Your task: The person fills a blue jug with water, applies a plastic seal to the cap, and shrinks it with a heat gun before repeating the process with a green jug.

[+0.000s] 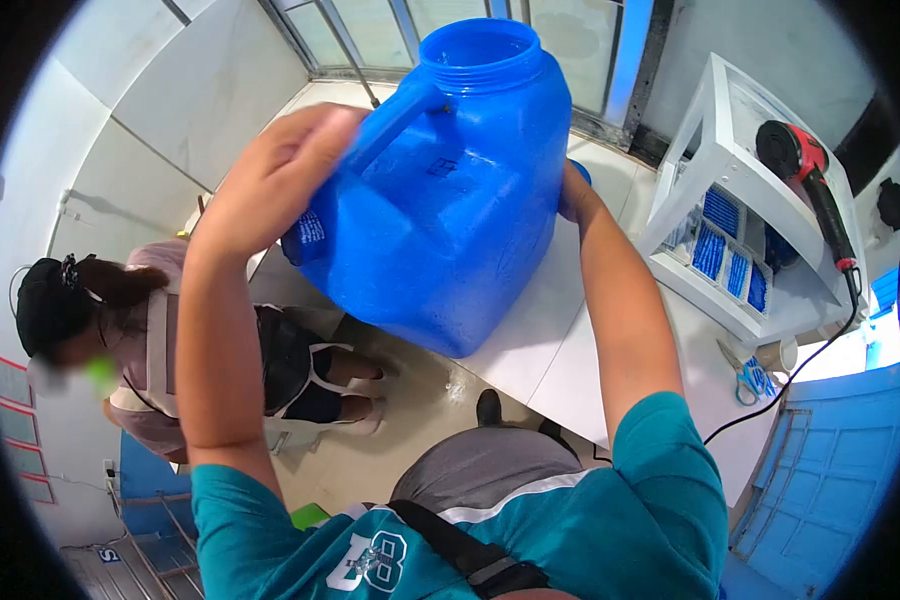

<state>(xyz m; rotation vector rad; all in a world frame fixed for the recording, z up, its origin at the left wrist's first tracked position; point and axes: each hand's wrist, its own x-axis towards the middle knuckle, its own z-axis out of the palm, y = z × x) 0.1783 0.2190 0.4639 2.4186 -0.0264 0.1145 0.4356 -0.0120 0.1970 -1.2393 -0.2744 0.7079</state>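
A large blue plastic water jug (450, 220) fills the middle of the head view, tilted, its wide threaded mouth (478, 50) uncapped. My left hand (290, 165) lies against its left side by the molded handle, fingers bent and slightly blurred. Below that hand, a dark blue cap (310, 238) with white print sits on the jug's lower corner. My right hand (573, 192) grips the jug's far right side; its fingers are hidden behind the plastic. Whether the jug's base rests on the white table (555, 330) cannot be seen.
To the right, a white shelf unit (705, 170) holds trays of blue items (720, 250), with a red-and-black corded tool (800, 155) on top. Scissors (745, 380) lie near the table's right end. Another person (160, 340) is close on the left. A barred window (410, 35) stands behind.
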